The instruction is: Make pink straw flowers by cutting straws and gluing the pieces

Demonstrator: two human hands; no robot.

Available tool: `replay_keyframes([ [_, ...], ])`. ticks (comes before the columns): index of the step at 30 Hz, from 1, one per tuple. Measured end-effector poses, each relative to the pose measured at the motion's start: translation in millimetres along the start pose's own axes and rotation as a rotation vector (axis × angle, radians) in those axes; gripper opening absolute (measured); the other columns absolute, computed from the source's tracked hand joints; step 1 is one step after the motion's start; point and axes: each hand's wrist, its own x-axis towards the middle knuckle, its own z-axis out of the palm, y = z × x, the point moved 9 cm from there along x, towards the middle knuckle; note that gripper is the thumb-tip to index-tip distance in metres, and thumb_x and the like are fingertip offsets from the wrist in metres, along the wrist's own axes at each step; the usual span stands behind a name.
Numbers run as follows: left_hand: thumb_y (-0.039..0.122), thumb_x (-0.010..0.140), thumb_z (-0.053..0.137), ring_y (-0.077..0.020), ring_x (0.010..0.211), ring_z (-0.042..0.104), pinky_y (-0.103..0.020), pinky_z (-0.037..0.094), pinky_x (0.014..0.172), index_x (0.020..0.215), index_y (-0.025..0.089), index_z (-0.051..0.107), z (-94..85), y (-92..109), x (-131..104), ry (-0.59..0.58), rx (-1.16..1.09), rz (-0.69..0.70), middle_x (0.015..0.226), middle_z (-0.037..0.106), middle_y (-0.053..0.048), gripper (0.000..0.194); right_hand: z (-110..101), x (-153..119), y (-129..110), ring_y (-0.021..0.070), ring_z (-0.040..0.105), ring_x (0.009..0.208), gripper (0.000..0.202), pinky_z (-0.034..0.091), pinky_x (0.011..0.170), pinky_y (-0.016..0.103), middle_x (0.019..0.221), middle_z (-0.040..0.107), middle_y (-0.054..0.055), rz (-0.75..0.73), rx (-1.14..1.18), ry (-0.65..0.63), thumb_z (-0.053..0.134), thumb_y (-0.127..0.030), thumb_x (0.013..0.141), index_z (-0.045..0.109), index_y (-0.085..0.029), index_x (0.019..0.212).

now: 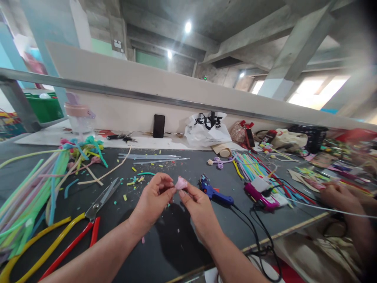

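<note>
Pinching a pink piece (181,183), left hand (157,196) and right hand (196,201) nearly meet (fingers curled).

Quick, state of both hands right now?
Left hand: fingers closed in a pinch at the lower end of the small pink piece.
Right hand: closed, thumb and fingers pinching the same piece's right side.

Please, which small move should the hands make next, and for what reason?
Perhaps turn the pink piece slightly between the fingertips: the left hand and right hand both pinch it, and its underside is hidden from view.
</note>
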Motion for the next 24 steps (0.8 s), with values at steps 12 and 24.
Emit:
replay_keyframes([
  [12, 0.023, 0.072, 0.065, -0.0035, 0.047, 0.043, -0.014, 0.027, 0.04, 0.093, 0.019, 0.047, 15.7, -8, -3, -0.246, -0.531, -0.271, 0.065, 0.051, 0.004, 0.029, -34, -1, -33, 0.0141, 0.048, 0.058, 0.032, 0.035, 0.059, 0.026, 0.055, 0.052, -0.001, -0.195, -0.449, 0.155, 0.047, -0.035, 0.083, 0.052, -0.02, 0.056],
  [24, 0.023, 0.077, 0.059, -0.0046, 0.048, 0.046, -0.015, 0.031, 0.042, 0.098, 0.02, 0.045, 15.2, -11, 1, -0.213, -0.538, -0.277, 0.067, 0.053, 0.003, 0.026, -22, 12, -9, 0.0234, 0.06, 0.082, 0.018, 0.042, 0.076, 0.033, 0.083, 0.07, 0.006, -0.034, -0.241, 0.077, 0.058, -0.033, 0.073, 0.07, -0.02, 0.076],
])
